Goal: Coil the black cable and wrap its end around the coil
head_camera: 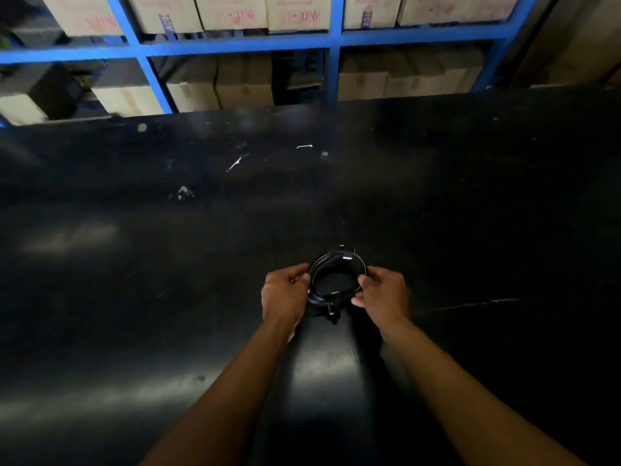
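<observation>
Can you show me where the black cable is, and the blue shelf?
black cable coil (336, 264), head view, far arc of the loops.
blue shelf (235, 45), head view, horizontal front beam.

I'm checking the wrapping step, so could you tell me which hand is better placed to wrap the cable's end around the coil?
Probably the right hand: its fingers sit nearest the loose end, while the left hand grips the coil.

Counts: hands, 2, left hand and right hand; coiled black cable, 1; black table, 1; blue shelving rack, 1. Cardboard boxes: several; exact number unclear.
</observation>
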Demonstrator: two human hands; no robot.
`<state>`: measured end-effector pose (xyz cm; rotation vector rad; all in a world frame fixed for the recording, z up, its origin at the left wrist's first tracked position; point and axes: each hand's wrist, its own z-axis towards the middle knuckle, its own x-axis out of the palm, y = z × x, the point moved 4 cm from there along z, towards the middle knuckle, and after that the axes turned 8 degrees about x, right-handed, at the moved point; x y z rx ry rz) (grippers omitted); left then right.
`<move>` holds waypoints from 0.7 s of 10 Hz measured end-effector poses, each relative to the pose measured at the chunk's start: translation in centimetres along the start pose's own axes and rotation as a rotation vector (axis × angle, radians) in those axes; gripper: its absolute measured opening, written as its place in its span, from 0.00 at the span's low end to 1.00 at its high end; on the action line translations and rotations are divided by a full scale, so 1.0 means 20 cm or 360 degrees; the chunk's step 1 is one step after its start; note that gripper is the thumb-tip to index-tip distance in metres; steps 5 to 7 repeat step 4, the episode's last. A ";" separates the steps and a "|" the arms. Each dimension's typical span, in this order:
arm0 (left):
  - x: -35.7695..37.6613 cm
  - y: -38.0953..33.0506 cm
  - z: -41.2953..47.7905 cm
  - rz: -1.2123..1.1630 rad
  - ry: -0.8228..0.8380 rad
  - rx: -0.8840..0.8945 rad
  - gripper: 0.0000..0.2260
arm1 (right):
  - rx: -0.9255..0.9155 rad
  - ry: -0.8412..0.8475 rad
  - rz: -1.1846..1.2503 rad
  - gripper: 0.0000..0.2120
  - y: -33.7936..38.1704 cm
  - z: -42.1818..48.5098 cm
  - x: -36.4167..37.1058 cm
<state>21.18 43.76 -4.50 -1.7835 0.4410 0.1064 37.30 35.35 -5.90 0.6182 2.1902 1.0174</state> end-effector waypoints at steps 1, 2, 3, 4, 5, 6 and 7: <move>0.06 0.01 0.13 0.0058 0.0022 0.0010 0.14 | 0.0001 -0.0015 -0.0055 0.14 0.02 0.13 0.04; 0.08 0.06 0.21 0.0091 0.0016 0.0028 0.11 | 0.0045 -0.0042 0.0006 0.06 0.00 0.19 0.06; 0.08 0.06 0.24 0.0178 -0.0036 0.0083 0.07 | 0.0059 -0.0043 0.0085 0.10 -0.02 0.20 0.07; 0.04 0.05 0.21 0.0246 -0.0140 0.0095 0.07 | 0.0106 -0.0011 0.0150 0.12 -0.03 0.15 0.04; 0.04 0.05 0.21 0.0246 -0.0140 0.0095 0.07 | 0.0106 -0.0011 0.0150 0.12 -0.03 0.15 0.04; 0.04 0.05 0.21 0.0246 -0.0140 0.0095 0.07 | 0.0106 -0.0011 0.0150 0.12 -0.03 0.15 0.04; 0.04 0.05 0.21 0.0246 -0.0140 0.0095 0.07 | 0.0106 -0.0011 0.0150 0.12 -0.03 0.15 0.04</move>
